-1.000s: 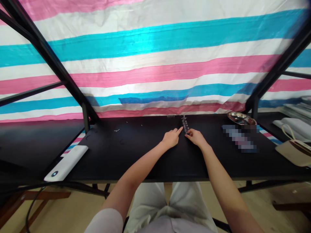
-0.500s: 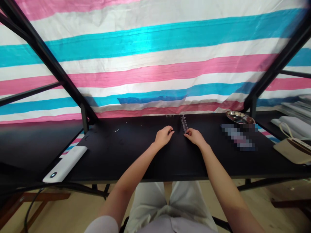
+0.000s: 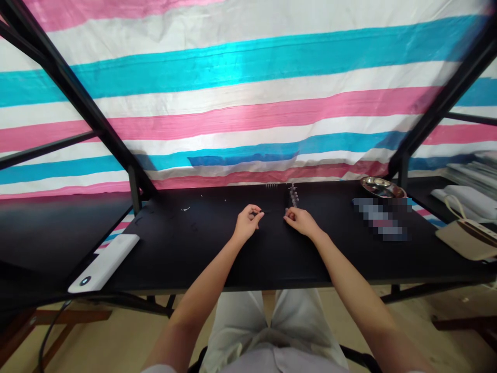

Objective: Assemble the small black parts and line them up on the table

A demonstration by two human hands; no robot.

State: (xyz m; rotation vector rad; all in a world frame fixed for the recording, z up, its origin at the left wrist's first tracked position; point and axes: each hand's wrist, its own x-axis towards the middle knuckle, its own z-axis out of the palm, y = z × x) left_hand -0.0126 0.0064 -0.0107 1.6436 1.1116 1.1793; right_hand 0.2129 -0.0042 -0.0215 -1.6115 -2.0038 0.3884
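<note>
Over the black table, my left hand [image 3: 247,224] is closed in a pinch at the thumb and fingertips. Whatever lies between those fingertips is too small to make out. My right hand [image 3: 303,221], a short way to the right, also pinches, and a tiny pale glint shows by its fingers. Just beyond it stretches a double row of small clear round pieces [image 3: 294,197], its near end partly hidden by the right hand. Several thin metal pins [image 3: 272,185] lie in a line at the table's far edge.
At the left stands a long white device [image 3: 104,263] with a round dial. White thread scraps [image 3: 185,209] lie on the black table [image 3: 174,248]. A shiny metal dish [image 3: 382,187], a blurred-out item [image 3: 382,220] and a beige pouch [image 3: 468,240] are on the right.
Both hands have shifted left and slightly nearer to me, the left one farther, widening the gap between them. The right fingers have come away from the near end of the row.
</note>
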